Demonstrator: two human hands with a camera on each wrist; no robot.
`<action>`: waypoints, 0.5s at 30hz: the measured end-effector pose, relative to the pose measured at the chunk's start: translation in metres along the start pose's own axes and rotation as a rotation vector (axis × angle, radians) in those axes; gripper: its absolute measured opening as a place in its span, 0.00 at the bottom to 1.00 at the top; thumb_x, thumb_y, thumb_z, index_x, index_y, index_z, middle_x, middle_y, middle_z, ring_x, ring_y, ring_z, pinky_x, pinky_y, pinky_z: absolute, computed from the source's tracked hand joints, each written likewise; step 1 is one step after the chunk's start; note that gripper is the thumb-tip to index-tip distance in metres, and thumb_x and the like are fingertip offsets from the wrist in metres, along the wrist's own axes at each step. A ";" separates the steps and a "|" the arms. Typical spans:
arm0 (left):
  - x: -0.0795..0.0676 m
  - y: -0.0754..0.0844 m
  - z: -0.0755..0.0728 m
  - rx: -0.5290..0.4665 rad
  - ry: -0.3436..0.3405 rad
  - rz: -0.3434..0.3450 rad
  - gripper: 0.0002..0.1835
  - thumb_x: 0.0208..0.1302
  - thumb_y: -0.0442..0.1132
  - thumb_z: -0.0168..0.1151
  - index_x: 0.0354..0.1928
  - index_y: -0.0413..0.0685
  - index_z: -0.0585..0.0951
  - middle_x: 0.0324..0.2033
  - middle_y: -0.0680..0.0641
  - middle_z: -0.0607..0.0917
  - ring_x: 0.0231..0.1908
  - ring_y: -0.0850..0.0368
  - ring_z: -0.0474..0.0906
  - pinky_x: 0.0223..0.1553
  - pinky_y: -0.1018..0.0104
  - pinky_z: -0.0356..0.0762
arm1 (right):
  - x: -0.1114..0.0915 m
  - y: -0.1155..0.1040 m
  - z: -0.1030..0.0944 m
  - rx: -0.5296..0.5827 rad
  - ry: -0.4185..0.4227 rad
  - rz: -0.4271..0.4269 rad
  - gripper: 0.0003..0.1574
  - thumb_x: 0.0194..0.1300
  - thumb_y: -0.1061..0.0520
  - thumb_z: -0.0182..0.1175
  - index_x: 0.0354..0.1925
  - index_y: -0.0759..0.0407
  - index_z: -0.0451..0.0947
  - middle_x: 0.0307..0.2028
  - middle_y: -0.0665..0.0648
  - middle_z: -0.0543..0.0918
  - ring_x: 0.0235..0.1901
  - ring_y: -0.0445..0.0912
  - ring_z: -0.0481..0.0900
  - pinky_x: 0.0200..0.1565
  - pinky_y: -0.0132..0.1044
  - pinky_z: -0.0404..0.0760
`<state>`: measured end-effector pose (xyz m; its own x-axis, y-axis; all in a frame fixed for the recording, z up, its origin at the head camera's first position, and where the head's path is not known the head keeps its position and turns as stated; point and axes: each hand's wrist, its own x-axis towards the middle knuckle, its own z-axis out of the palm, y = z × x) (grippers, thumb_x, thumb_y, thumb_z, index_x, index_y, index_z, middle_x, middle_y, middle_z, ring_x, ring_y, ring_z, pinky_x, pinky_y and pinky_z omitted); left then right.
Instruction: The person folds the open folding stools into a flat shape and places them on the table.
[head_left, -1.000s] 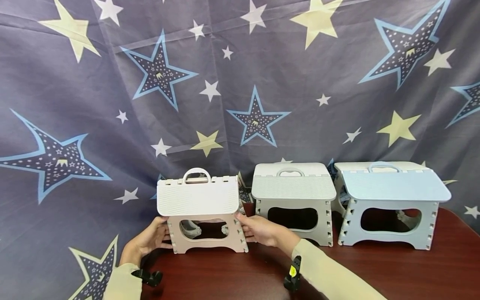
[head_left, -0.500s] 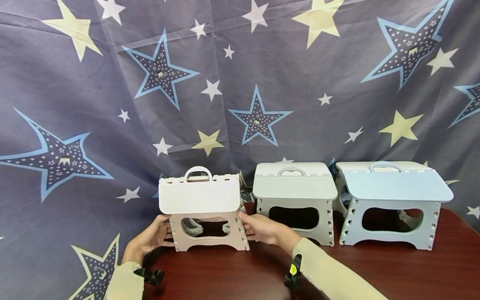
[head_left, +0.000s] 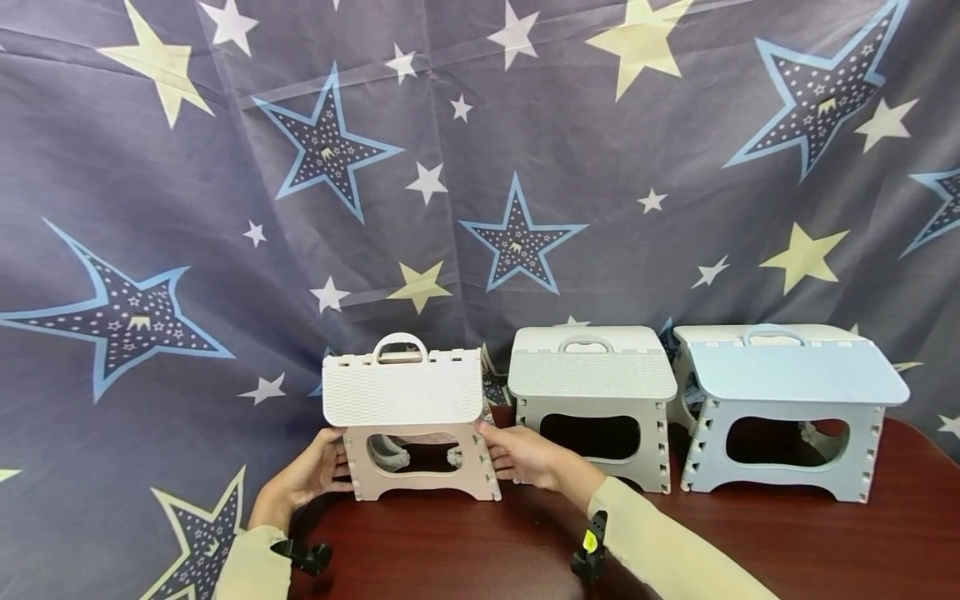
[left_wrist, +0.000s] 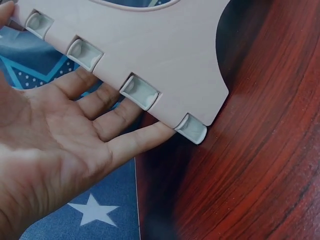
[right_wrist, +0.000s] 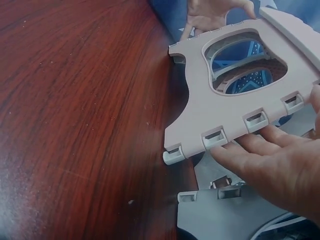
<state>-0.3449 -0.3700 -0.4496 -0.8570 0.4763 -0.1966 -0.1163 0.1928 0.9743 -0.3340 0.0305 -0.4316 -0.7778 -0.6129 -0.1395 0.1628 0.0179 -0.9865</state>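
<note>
A pale pink folding stool [head_left: 423, 482] with a white-looking top and a raised carry handle stands unfolded on the left part of the table. My left hand [head_left: 311, 473] grips its left side, thumb near the top and fingers behind the hinged edge, as the left wrist view shows with the hand [left_wrist: 75, 120] palm up. On the opposite side my right hand [head_left: 525, 457] holds the leg panel, thumb in front under the seat and fingers behind the edge. In the right wrist view the stool [right_wrist: 195, 107] has its oval opening facing the camera.
A grey-green folding stool [head_left: 592, 375] stands close to the right of the pink one, and a light blue folding stool [head_left: 795, 371] farther right. The dark red table [head_left: 450, 550] ends near my left arm. A star-patterned cloth [head_left: 465, 167] hangs behind.
The pink stool has shifted slightly back, away from me, with both hands keeping their hold. The head view has drifted a little; the other stools stay in place.
</note>
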 end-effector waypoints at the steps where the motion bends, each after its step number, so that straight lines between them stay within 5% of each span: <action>1: 0.000 0.000 0.000 0.003 0.003 0.002 0.38 0.76 0.61 0.25 0.66 0.38 0.68 0.53 0.54 0.81 0.55 0.57 0.78 0.57 0.54 0.77 | 0.000 -0.001 0.001 0.000 0.008 -0.001 0.47 0.80 0.39 0.45 0.72 0.79 0.56 0.68 0.81 0.66 0.69 0.69 0.68 0.71 0.62 0.66; 15: -0.012 -0.001 0.001 -0.053 -0.095 0.041 0.29 0.79 0.55 0.24 0.56 0.54 0.77 0.51 0.54 0.84 0.54 0.56 0.80 0.57 0.53 0.79 | -0.008 0.001 0.003 -0.042 -0.004 -0.003 0.42 0.81 0.39 0.46 0.67 0.77 0.65 0.62 0.75 0.77 0.62 0.63 0.78 0.66 0.60 0.73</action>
<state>-0.3339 -0.3756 -0.4483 -0.8107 0.5622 -0.1635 -0.1105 0.1274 0.9857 -0.3264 0.0331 -0.4315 -0.7759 -0.6159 -0.1362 0.1350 0.0489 -0.9896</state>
